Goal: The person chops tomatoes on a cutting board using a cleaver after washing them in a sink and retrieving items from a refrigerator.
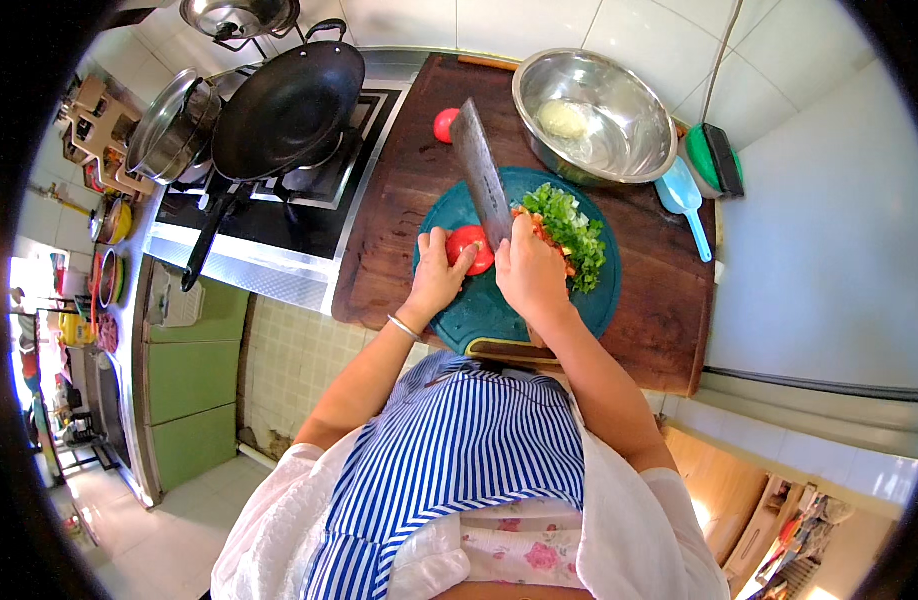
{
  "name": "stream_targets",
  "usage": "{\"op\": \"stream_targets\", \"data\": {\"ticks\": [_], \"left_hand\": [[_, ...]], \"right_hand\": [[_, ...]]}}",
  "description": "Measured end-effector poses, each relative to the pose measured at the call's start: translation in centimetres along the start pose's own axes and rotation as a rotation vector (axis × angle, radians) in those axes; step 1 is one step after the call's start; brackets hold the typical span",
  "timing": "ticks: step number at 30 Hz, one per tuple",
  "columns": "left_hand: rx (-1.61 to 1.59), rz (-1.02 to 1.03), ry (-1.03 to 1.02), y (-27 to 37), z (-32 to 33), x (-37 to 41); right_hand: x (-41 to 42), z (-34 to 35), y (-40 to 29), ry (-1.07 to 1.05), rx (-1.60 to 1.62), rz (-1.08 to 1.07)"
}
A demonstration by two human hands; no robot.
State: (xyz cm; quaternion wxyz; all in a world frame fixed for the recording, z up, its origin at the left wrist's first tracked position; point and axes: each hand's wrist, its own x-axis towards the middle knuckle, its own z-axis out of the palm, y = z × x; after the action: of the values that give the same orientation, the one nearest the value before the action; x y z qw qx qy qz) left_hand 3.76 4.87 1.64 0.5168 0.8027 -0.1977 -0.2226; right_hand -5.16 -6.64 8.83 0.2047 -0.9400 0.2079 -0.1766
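My left hand (438,272) grips a red tomato (471,249) on a round dark-green cutting board (474,319). In my right hand (532,274) is a cleaver (480,169), its broad blade tilted up and away from me. The blade's near end is beside the tomato; whether it touches the skin I cannot tell. Chopped green leaves (571,232) lie in a heap on the board's right side, with diced orange-red pieces (550,238) partly hidden behind my right hand. Another tomato (445,125) sits on the brown wooden board behind the cleaver.
A steel bowl (597,112) holding a pale dough lump (562,119) stands at the back right. Near it are a blue scoop (681,189) and a green-and-black object (715,159). A black wok (290,112) rests on the gas stove (309,244), its handle jutting towards me.
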Motion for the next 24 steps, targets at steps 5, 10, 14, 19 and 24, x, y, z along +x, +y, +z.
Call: {"op": "stream_targets", "data": {"ticks": [5, 10, 14, 19, 24], "left_hand": [[0.07, 0.155, 0.068, -1.6, 0.4, 0.6], [0.05, 0.16, 0.098, -3.1, 0.6, 1.3], [0.073, 0.147, 0.063, -2.9, -0.1, 1.2], [0.038, 0.144, 0.031, -1.9, 0.0, 1.2], [-0.003, 0.106, 0.057, -2.3, -0.1, 1.0]], "right_hand": [[0.1, -0.1, 0.3, 0.024, 0.051, 0.053], [-3.5, -1.8, 0.8, -0.223, 0.107, 0.137], [-3.8, -1.8, 0.5, -0.179, 0.11, 0.139], [0.5, 0.7, 0.4, -0.026, 0.183, 0.135], [-1.9, -1.7, 0.0, -0.349, 0.118, 0.161]]}}
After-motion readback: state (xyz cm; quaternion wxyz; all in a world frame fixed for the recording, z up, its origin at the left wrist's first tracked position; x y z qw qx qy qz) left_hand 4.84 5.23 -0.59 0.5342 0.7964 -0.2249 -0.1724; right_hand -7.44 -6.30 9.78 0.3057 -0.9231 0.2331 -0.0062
